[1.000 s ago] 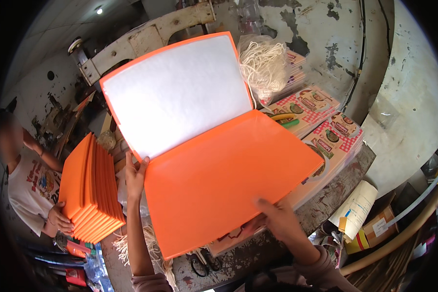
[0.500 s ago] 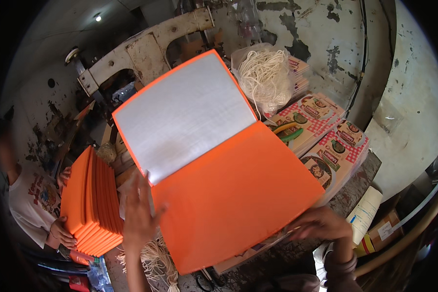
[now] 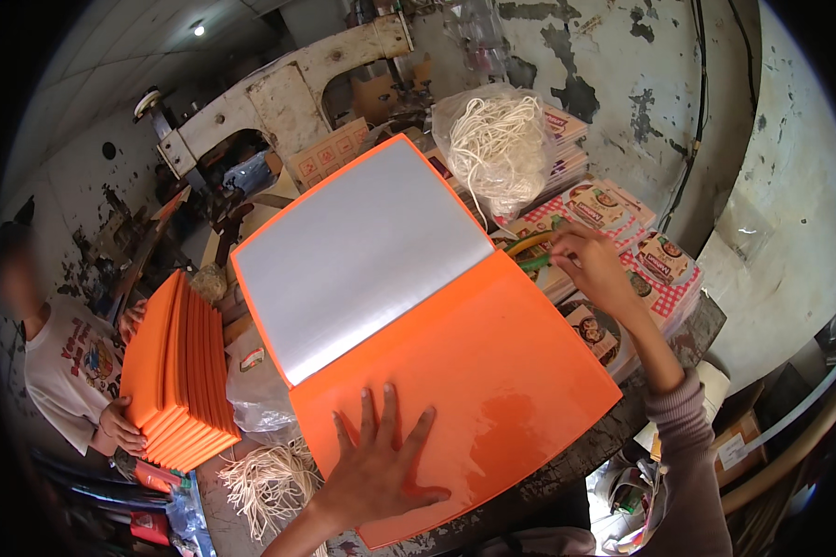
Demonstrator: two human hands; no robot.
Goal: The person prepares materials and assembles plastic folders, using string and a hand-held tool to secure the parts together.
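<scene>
Orange slabs point(image 3: 181, 371) stood stacked left, then stringy cream cord point(image 3: 267, 485), then a smooth silver-lined orange folder point(image 3: 464, 343), open at centre. Left hand point(image 3: 379, 473) lay flat on it, fingers spread wide, gripping nothing; right hand point(image 3: 593, 269) curled at arched green-and-yellow handles point(image 3: 535, 264) farther right, couldn't tell if pinching.

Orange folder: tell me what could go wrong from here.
The open orange folder might shift if the left hand, spread flat on it, slips. The right hand, at the yellow-and-green handles beside the folder, could knock its edge. The nearby string bag could topple if bumped.
</scene>
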